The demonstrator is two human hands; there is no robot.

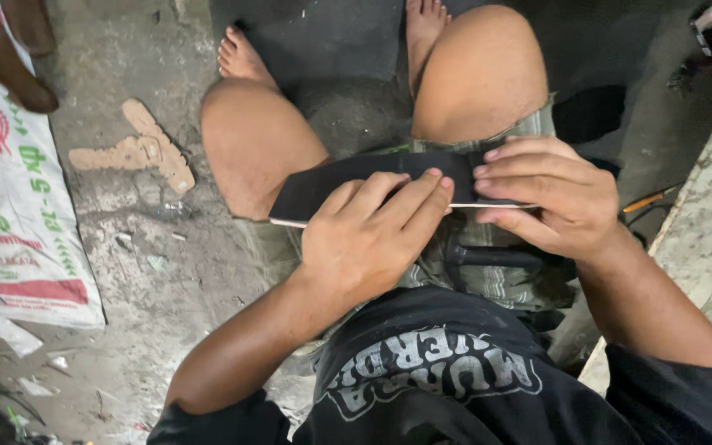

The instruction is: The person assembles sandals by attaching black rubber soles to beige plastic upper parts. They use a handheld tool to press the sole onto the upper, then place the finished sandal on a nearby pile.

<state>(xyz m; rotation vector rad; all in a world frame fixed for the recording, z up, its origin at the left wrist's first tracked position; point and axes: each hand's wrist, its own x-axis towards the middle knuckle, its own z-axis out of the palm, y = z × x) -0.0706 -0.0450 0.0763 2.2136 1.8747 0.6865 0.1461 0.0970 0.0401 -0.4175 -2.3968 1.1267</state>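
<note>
A flat black sheet piece (348, 177) with a pale underside edge lies across my lap, above my bare knees. My left hand (368, 235) rests on it with the fingers pressed flat on its top near the middle. My right hand (550, 198) pinches its right end between thumb and fingers. Under the sheet, on my striped shorts, lies a dark tool with a handle (488, 255), partly hidden by my hands.
A printed white sack (10, 214) lies at the left on the dusty concrete floor. Tan sole-shaped cutouts (146, 148) lie near my left knee. Another person's foot (10, 66) is at the top left. A concrete ledge (702, 222) runs along the right.
</note>
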